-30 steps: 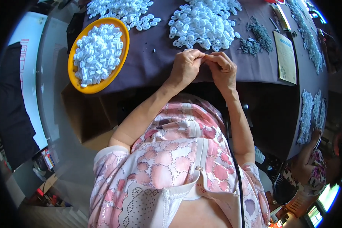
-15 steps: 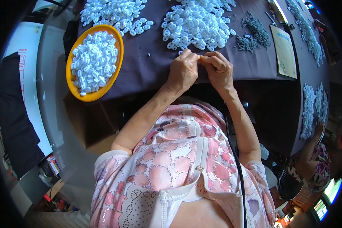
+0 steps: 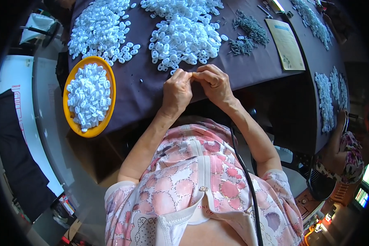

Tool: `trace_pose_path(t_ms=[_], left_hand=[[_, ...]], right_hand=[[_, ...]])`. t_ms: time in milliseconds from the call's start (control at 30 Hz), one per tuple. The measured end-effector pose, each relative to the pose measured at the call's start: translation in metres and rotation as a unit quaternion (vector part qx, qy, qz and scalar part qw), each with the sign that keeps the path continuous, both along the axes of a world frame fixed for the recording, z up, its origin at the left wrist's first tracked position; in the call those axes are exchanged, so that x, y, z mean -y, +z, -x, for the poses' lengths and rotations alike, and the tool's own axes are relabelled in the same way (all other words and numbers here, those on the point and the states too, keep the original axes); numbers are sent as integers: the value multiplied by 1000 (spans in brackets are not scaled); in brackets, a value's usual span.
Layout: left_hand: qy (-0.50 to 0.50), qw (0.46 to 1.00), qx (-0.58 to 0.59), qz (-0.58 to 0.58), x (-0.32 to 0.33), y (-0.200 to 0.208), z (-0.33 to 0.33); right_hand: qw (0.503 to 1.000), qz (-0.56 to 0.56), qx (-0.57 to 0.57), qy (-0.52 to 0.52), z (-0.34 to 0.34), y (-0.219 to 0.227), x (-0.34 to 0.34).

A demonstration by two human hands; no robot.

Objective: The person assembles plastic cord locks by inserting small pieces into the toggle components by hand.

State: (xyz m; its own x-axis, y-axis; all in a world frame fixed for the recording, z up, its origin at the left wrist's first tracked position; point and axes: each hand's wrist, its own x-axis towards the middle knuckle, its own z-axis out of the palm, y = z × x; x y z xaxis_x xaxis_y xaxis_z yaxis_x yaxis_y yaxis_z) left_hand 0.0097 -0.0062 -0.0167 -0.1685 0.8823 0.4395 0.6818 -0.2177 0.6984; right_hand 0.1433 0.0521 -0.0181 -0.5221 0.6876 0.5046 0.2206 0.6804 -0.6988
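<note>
My left hand (image 3: pixel 177 91) and my right hand (image 3: pixel 214 85) meet fingertip to fingertip above the near edge of the dark-covered table (image 3: pixel 137 100). Both are closed in a pinch, and whatever sits between the fingers is hidden or too small to name. Just beyond them spreads a heap of small white oval plastic pieces (image 3: pixel 186 41), many with dark holes. One piece lies close by the left hand's fingertips. To the left, an orange oval tray (image 3: pixel 112 96) holds many more white pieces.
Another heap of white pieces (image 3: pixel 96 30) lies at the far left. Small grey parts (image 3: pixel 252 30) are piled to the right, near a tan envelope (image 3: pixel 286 45). More white pieces (image 3: pixel 324 102) lie on the right side, where another person's arm (image 3: pixel 336 143) shows. A black cable (image 3: pixel 248 176) hangs down my front.
The whole view has shifted and turned slightly, so table and heaps appear further left and the tray lower. My hands stay pinched together.
</note>
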Motion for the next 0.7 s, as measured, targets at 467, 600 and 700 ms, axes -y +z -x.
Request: trace_pose_path(t_ms=[467, 600, 700], left_hand=[[4, 998, 59, 10, 7, 2, -5], [-2, 979, 167, 117, 8, 14, -8], [-10, 942, 289, 170, 9, 13, -7]], right_hand=[[1000, -5, 18, -17, -4, 7, 8], [999, 15, -27, -40, -2, 2, 6], [996, 49, -65, -26, -5, 6, 4]])
